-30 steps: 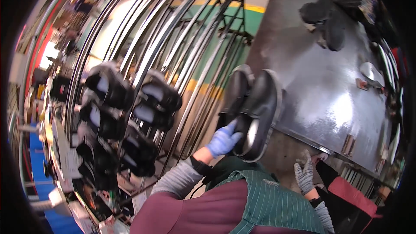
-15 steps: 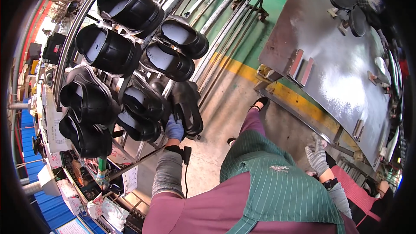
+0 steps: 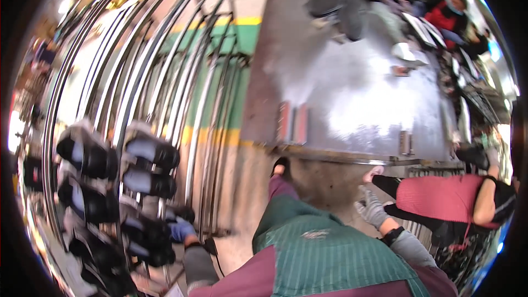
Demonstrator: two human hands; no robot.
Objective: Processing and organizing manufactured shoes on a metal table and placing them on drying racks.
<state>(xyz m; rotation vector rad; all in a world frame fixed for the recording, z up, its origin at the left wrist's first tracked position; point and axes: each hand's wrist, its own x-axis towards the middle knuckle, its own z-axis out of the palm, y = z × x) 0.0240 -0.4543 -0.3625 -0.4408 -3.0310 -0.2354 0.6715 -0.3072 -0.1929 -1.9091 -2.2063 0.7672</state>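
Note:
My left hand [image 3: 181, 230] in a blue glove is low beside the metal rack [image 3: 132, 80], among black shoes. It is nearest a dark shoe [image 3: 183, 213] at the rack's near end; motion blur hides whether the fingers grip it. Several black shoes with pale insoles, such as one black shoe [image 3: 151, 148], sit in rows along the rack bars. My right hand [image 3: 373, 209], in a grey glove, hangs beside my green striped apron [image 3: 330, 247], with its fingers apart and nothing in it.
Ahead stands a dark metal table [image 3: 341, 99] with dark soles [image 3: 352, 16] at its far side and reddish bars [image 3: 292, 124] near its front edge. A person in a red apron [image 3: 440, 201] sits at the right, and another person [image 3: 445, 19] is beyond the table.
My view has swung right, so the rack and shoes sit farther left and the table nearer the middle. My left hand stays near the rack's shoes; my right hand still hangs at my side.

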